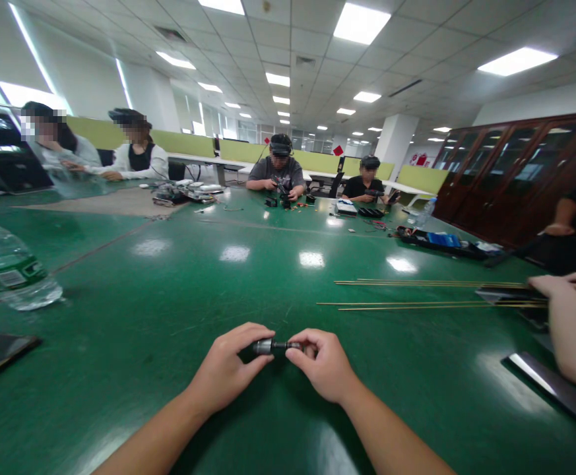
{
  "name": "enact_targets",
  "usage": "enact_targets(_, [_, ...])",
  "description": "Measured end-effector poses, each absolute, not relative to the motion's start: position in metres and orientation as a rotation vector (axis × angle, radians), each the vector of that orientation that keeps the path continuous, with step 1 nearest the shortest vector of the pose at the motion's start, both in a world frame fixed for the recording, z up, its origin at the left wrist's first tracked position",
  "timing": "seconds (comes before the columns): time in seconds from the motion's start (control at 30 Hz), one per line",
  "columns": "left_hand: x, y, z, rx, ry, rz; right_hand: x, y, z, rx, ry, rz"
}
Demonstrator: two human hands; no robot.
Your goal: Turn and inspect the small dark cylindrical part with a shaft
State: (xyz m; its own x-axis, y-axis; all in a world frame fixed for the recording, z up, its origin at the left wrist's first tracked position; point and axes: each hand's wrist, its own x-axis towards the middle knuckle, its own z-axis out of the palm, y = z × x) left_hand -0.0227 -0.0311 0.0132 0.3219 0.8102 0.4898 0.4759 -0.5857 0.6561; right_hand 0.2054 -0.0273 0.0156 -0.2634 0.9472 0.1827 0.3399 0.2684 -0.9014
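Just above the green table, in the lower middle of the head view, a small dark cylindrical piece with a silver-grey thick end and a thin black shaft lies level between my hands. My left hand has its thumb below and fingers above the thick left end, gripping it. At the opposite end, my right hand pinches the narrow part between thumb and curled fingers. My fingers cover both ends of the piece, so its exact kind cannot be made out.
Long thin brass-coloured rods lie to the right, near another person's hands. A dark glossy panel rests at lower right. Left are a water bottle and a dark flat object. Several people sit across the green table.
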Motion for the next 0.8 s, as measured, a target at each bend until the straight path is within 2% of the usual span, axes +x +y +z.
enact_targets(0.8, [-0.0248, -0.0298, 0.0125, 2.206, 1.16, 1.156, 0.2059, -0.0274, 0.0158, -1.174, -1.749, 0.991])
